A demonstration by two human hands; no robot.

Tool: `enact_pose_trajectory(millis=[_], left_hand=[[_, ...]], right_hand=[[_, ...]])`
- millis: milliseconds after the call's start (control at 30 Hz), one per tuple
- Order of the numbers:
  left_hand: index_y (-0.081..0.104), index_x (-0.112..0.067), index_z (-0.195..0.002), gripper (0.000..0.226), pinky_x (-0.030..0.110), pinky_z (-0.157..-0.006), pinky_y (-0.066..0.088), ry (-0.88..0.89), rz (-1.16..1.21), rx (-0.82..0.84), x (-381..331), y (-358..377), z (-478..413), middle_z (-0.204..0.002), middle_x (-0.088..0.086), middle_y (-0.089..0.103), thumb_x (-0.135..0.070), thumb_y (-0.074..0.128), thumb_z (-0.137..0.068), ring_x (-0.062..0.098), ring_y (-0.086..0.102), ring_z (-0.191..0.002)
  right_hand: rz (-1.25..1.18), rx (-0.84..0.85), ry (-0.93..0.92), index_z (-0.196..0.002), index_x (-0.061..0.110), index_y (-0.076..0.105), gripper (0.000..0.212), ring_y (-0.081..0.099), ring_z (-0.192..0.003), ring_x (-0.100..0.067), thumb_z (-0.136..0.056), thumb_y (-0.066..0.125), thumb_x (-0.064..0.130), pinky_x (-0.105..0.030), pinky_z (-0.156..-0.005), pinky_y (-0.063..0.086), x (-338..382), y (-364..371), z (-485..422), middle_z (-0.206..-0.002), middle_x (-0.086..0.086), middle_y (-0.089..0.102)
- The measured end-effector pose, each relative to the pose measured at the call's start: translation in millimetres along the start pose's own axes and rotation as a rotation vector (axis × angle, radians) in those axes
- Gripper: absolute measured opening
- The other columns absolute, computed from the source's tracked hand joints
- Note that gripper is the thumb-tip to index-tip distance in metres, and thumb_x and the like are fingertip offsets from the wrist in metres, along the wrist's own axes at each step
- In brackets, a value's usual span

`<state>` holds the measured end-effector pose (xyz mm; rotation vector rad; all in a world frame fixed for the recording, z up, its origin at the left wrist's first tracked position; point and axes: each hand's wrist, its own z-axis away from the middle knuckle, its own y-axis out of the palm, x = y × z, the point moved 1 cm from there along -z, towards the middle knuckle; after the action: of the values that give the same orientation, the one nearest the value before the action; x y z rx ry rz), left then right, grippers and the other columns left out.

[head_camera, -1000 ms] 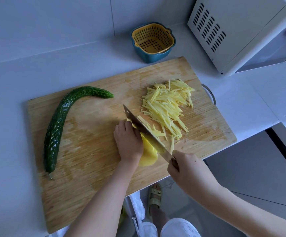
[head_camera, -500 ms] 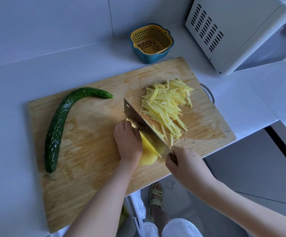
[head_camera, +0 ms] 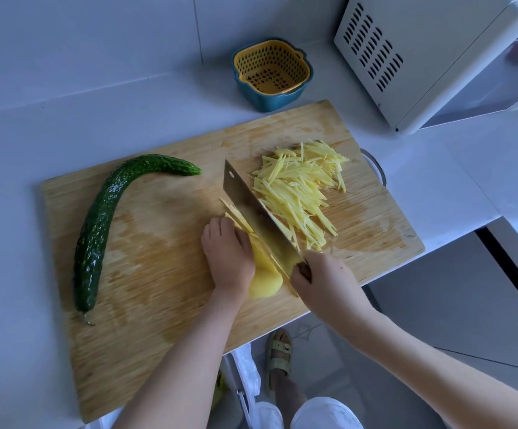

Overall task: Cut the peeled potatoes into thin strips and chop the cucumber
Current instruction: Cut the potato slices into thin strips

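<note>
Near the front edge of the cutting board the left hand curls its fingers down on the potato, hiding most of it; the right hand is wrapped round the knife, its handle buried in the fist. Cut strips lie toward the right edge, the whole cucumber along the left.

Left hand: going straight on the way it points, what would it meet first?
Likely the thin yellow potato slices fanned before the left hand, then the broad steel cleaver; height is unclear.
</note>
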<state>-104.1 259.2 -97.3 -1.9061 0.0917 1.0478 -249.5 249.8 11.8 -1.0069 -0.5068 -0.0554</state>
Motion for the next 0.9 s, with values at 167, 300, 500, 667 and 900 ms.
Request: enact_pose_trajectory(millis=[167, 300, 500, 667, 900], left_hand=[[0.051, -0.006, -0.078, 0.027, 0.039, -0.075, 0.039, -0.020, -0.013, 0.022, -1.1, 0.5, -1.1, -0.079, 0.012, 0.052, -0.021, 0.028, -0.084, 0.029, 0.048, -0.077], [0.051, -0.005, -0.079, 0.028, 0.037, -0.076, 0.038, -0.020, -0.051, 0.035, -0.3, 1.1, -0.6, -0.082, 0.013, 0.052, -0.022, 0.029, -0.083, 0.030, 0.049, -0.079], [0.051, -0.005, -0.075, 0.019, 0.034, -0.070, 0.035, 0.010, -0.002, -0.005, 1.1, -0.1, 2.1, -0.076, 0.014, 0.050, -0.013, 0.036, -0.085, 0.029, 0.048, -0.072], [0.053, -0.004, -0.081, 0.027, 0.042, -0.077, 0.042, -0.015, -0.015, 0.047, -0.5, -0.7, -1.3, -0.083, 0.014, 0.054, -0.019, 0.030, -0.083, 0.032, 0.050, -0.080], [0.053, -0.005, -0.077, 0.022, 0.038, -0.071, 0.039, 0.006, 0.001, 0.028, 1.6, -0.3, 1.0, -0.079, 0.013, 0.052, -0.016, 0.035, -0.083, 0.030, 0.048, -0.075]], right_hand=[[0.132, 0.043, -0.003, -0.062, 0.016, 0.028, 0.032, 0.030, -0.051, -0.017, -0.091, 0.041, 0.021, -0.028, -0.047, 0.023, 6.0, -10.5, 22.8, -0.060, -0.001, 0.037], [0.165, 0.086, 0.006, -0.063, 0.017, 0.030, 0.031, 0.034, -0.052, -0.016, -0.093, 0.040, 0.021, -0.027, -0.047, 0.026, 7.6, -3.5, 9.8, -0.061, 0.000, 0.039], [0.049, 0.032, 0.013, -0.067, 0.013, 0.038, 0.025, 0.035, -0.052, -0.017, -0.091, 0.042, 0.018, -0.028, -0.048, 0.029, 8.1, 19.1, -18.4, -0.060, -0.002, 0.041], [0.106, 0.048, 0.013, -0.062, 0.017, 0.032, 0.031, 0.034, -0.051, -0.017, -0.091, 0.043, 0.022, -0.028, -0.047, 0.026, 2.7, -3.7, 17.7, -0.059, -0.001, 0.040], [0.123, 0.054, 0.013, -0.061, 0.018, 0.029, 0.033, 0.031, -0.049, -0.014, -0.092, 0.041, 0.019, -0.024, -0.044, 0.024, 13.7, 15.5, -15.4, -0.058, 0.001, 0.036]])
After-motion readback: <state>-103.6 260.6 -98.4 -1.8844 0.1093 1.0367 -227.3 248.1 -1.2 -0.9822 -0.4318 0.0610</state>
